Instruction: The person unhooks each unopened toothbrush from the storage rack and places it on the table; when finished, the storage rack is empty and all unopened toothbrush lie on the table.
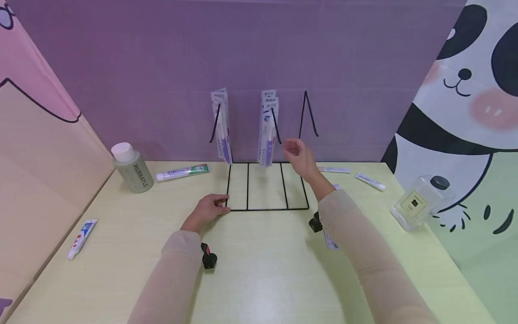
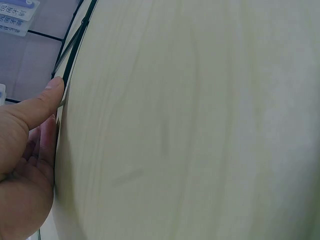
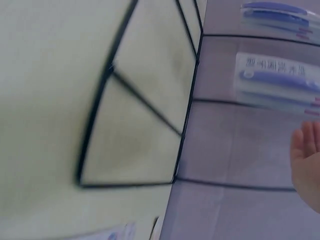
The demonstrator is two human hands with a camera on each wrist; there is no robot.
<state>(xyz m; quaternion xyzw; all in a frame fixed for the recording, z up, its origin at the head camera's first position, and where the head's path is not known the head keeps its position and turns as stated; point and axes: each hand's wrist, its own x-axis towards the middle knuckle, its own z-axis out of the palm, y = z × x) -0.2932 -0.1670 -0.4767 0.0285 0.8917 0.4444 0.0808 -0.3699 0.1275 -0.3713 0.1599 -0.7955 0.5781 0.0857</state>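
A black wire display rack stands on the table with hooks at its back. Packaged toothbrushes hang on the left hook, and more packaged toothbrushes on the middle one. The right hook is bare. My left hand holds the rack's front left corner, its thumb against the wire. My right hand is raised between the middle and right hooks, fingers loosely bent, holding nothing. In the right wrist view, it appears beside a toothbrush package. Another package lies partly hidden under my right forearm.
On the left are a grey-green bottle with a white cap, a toothpaste tube and a smaller tube. On the right lie a white tube, a slim pack and a clear bottle. A purple backdrop rises behind.
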